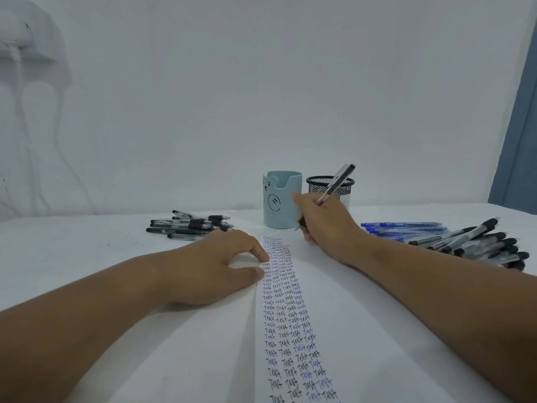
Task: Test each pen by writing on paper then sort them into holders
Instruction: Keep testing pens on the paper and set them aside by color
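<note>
- Across the lower middle of the frame, a long sheet of paper (325, 301) is spread on the white desk (72, 237), its left part filled with rows of the word "Test" in black and blue ink.
- At centre left, the left hand (215, 266) is laid palm down on the paper's left edge; its fingers (260, 251) are slightly apart and pressed flat, with nothing held between them.
- At centre right, the right hand (322, 225) is seen with its fingers closed around a black and clear pen (338, 181), whose rear end is tilted up toward the upper right and whose tip is seen just beside the top of the paper.
- Just behind the right hand, a light blue holder (280, 199) with a bear face is stood upright, and a black mesh holder (329, 186) is set just beside it on the right.
- At the left of the holders, a loose pile of black pens (189, 225) is laid on the desk.
- At the right edge, a row of blue pens (404, 228) is seen, with a second heap of black pens (479, 242) just in front of it.
</note>
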The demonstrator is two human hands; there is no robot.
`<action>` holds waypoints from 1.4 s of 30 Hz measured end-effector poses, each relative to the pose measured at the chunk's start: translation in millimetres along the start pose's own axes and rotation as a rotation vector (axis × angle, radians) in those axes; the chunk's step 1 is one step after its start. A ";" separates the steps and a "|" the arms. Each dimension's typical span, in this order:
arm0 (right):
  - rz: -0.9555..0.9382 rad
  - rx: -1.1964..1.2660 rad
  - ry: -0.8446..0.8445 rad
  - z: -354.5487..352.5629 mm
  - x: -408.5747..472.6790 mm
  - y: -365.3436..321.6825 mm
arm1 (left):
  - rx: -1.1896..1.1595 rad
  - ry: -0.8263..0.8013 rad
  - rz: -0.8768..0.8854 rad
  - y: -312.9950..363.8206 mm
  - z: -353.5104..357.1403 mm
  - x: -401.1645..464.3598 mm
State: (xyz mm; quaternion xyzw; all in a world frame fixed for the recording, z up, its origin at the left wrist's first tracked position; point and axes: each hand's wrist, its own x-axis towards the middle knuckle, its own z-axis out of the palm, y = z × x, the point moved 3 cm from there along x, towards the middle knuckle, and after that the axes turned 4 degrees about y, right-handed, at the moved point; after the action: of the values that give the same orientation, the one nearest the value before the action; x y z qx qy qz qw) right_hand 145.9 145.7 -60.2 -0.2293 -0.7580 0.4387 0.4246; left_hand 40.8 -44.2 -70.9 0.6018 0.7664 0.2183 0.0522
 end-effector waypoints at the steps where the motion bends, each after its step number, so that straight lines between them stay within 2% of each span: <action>1: 0.002 0.022 0.021 -4.0 0.1 -4.1 | -0.005 0.000 -0.001 -0.6 0.1 0.1; 5: -0.053 -0.012 0.075 -21.9 -1.3 -15.0 | 0.000 0.004 -0.006 -1.5 0.7 0.6; 8: -0.068 -0.082 0.016 -26.2 -4.4 -13.9 | 0.001 0.005 -0.009 -2.0 0.8 0.3; 13: -0.421 -0.464 -0.043 -20.3 -11.2 -21.6 | 0.006 0.013 -0.001 -2.1 1.2 -0.6; 17: -0.493 -0.631 -0.125 -11.8 -17.8 -23.1 | 0.011 0.023 -0.001 -1.4 1.5 -0.7; 21: -0.439 -0.576 -0.234 -10.6 -20.8 -19.7 | -0.019 0.042 -0.021 3.4 1.6 -0.8; 25: -0.338 -0.542 -0.301 -25.9 -15.6 -34.2 | -0.106 0.130 -0.100 10.8 4.1 -1.5; 28: -0.323 -0.690 -0.298 -52.5 -8.7 -49.4 | 0.020 0.122 -0.118 20.3 7.3 -6.3; 31: -0.310 -0.716 -0.234 -92.3 -10.5 -55.4 | 0.072 0.161 -0.102 27.9 7.2 -8.2; 38: -0.266 -0.969 -0.151 -193.0 -48.0 -41.1 | -0.085 0.228 -0.060 25.5 9.0 -7.5; 42: -0.156 -1.212 -0.203 -225.8 -62.8 -35.4 | -0.081 0.186 -0.062 26.6 11.3 -8.8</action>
State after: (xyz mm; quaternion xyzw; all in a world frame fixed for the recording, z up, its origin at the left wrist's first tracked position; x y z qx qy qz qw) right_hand 371.2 188.7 -0.2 -0.3308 -0.9236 -0.0825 0.1752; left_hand 71.0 -44.6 -72.1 0.5523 0.7768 0.3023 0.0115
